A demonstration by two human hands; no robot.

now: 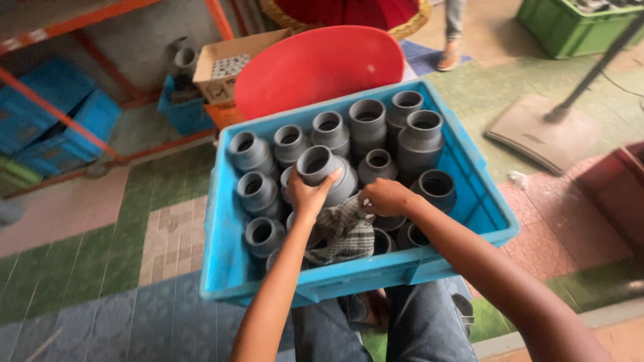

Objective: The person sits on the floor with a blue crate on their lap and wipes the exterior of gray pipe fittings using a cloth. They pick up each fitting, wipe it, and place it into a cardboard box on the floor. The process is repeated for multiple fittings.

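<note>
Nearest, the person's knees in blue jeans [409, 322] sit under the front edge of a blue plastic crate [469, 167] that rests on the lap. Both bare forearms reach forward into it. The left hand [310, 196] wraps its fingers around a grey pipe fitting [325, 173], gripping it just below its open mouth and holding it tilted above the others. The right hand [386, 198] is clenched on a checked cloth [345, 231], which lies bunched between the two hands on top of the fittings at the crate's front. Around and behind them, more grey fittings [419, 141] stand upright in rows, filling the crate to its back wall. Beyond the crate stands a red plastic chair back [315, 67], with a cardboard box [225, 67] to its left and blue crates [54, 114] under an orange rack.
</note>
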